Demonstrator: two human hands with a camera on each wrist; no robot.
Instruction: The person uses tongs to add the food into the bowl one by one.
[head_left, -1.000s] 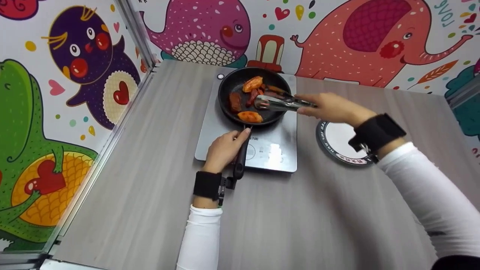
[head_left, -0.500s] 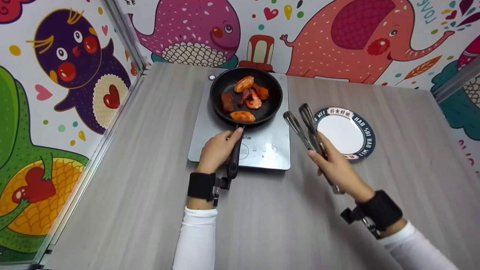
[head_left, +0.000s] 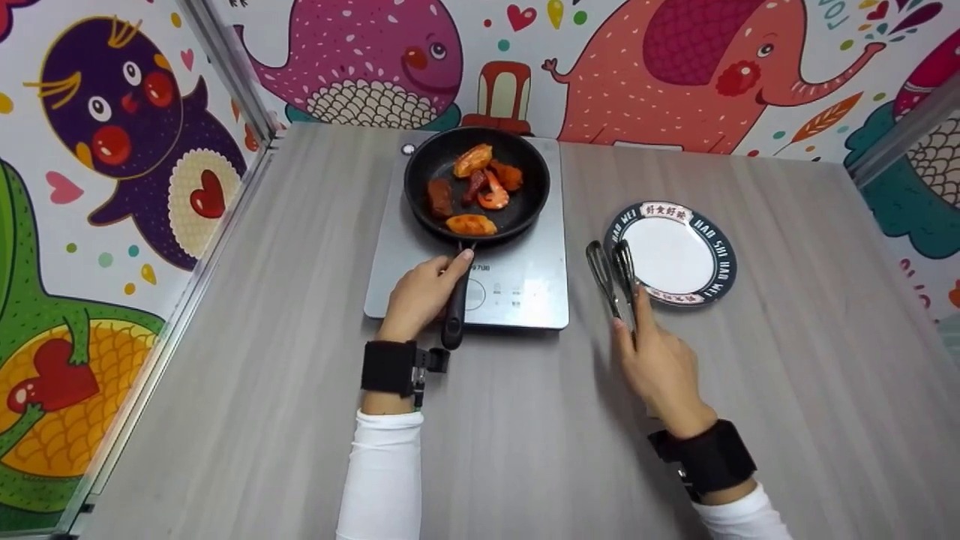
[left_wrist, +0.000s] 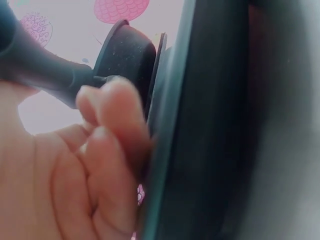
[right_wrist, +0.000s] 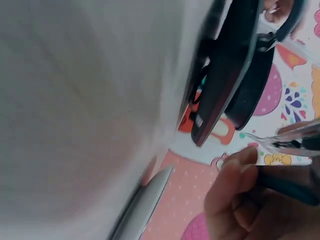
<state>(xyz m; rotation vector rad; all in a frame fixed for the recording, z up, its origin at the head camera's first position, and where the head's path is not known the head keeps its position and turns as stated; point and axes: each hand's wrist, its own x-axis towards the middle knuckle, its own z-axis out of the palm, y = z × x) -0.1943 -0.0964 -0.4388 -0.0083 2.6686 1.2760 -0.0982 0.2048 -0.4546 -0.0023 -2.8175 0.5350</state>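
Note:
A black frying pan [head_left: 529,208] sits on a silver induction cooker [head_left: 536,307]. Inside it lie a shrimp [head_left: 495,193] and several browned pieces of food [head_left: 471,225]. My left hand [head_left: 420,296] holds the pan's black handle [head_left: 454,319], thumb along the top; the left wrist view shows its curled fingers [left_wrist: 107,165] beneath the handle [left_wrist: 45,70]. To the cooker's right, my right hand [head_left: 664,367] grips metal tongs [head_left: 624,266], whose two arms stand apart with nothing between them. Their tips point forward, beside a round plate [head_left: 671,255] that has a dark lettered rim.
A grey wood-look table [head_left: 517,435] carries everything. Behind it stands a wall [head_left: 592,67] with cartoon animals, and another printed panel [head_left: 142,225] runs along the left side with a metal frame.
My right hand has drawn the tongs back from over the pan to the right, down beside the plate. The tongs' arms have spread. My left hand still holds the handle.

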